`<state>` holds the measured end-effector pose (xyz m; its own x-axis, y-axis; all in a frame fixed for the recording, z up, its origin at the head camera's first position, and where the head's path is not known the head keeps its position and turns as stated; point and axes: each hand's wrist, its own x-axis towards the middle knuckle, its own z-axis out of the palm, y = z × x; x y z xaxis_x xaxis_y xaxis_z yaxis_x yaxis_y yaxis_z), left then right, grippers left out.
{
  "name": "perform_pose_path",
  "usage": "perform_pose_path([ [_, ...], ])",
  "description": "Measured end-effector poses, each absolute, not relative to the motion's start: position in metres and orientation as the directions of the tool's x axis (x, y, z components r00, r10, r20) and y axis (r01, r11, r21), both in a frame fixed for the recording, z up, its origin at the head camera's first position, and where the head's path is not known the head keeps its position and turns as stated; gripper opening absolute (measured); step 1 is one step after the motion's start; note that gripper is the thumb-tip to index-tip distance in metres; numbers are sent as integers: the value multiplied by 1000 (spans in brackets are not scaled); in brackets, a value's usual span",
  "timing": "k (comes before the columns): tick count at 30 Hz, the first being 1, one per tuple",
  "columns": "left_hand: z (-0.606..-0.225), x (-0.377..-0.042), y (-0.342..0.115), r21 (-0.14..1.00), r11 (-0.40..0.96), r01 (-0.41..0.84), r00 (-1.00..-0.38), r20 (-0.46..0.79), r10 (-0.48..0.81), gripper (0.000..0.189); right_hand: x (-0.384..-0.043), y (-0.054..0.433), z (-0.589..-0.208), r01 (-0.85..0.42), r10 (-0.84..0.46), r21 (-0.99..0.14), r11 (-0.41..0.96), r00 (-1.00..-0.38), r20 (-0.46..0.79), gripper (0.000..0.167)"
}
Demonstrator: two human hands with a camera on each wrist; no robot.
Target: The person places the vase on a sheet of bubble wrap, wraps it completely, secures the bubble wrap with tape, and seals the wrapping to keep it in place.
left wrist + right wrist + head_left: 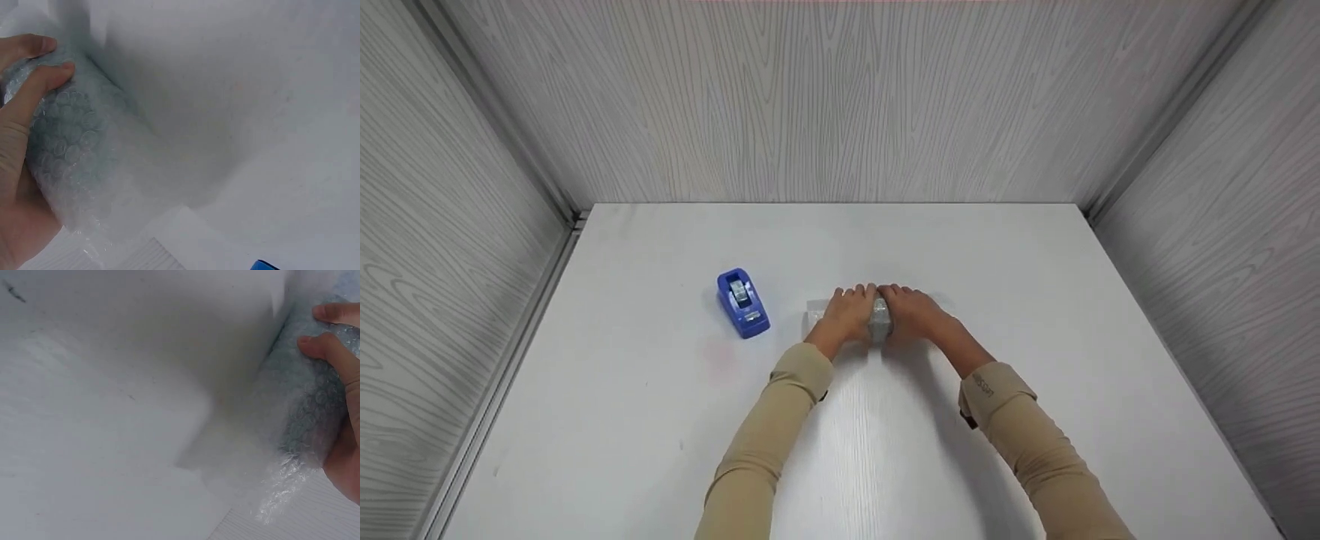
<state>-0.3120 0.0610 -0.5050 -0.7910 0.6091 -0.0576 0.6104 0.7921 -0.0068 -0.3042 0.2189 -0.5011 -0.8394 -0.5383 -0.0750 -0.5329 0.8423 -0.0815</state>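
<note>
A bundle of clear bubble wrap [880, 321] lies near the middle of the white table, with something greenish-grey showing dimly through it; what is inside cannot be told. My left hand [851, 309] grips its left part and my right hand [911, 311] its right part, close together. In the left wrist view, the left thumb and a finger [48, 79] curl over the bubbled surface [73, 135]. The right wrist view has the right hand [344, 388] holding the wrap [306, 408] likewise. Loose wrap sticks out past both hands.
Left of the hands stands a blue tape dispenser [744, 304]; a blue corner [263, 265] shows at the bottom of the left wrist view. Grey wood-grained panels [840, 105] rise behind the white table [622, 420] and along both sides.
</note>
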Motion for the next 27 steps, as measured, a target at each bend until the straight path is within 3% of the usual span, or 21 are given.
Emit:
perform_pose_path([
  [4, -508, -307, 63, -141, 758, 637, -751, 106, 651, 56, -310, 220, -499, -512, -527, -128, 849, -836, -150, 86],
  [8, -510, -304, 67, -210, 759, 616, -730, 210, 651, 33, -312, 223, -503, -519, -534, -133, 844, -835, -133, 84],
  [12, -509, -301, 71, -215, 771, 599, -754, 173, 634, 35, -305, 223, -510, -540, -545, -78, 838, -838, -45, 86],
  [20, -508, -301, 73, -194, 775, 601, -762, 152, 629, 32, -285, 210, -515, -498, -513, 152, 854, -854, 89, 84],
  [27, -509, -304, 69, -169, 770, 615, -764, 113, 635, 41, -287, 206, -520, -477, -492, 148, 866, -866, 90, 84],
])
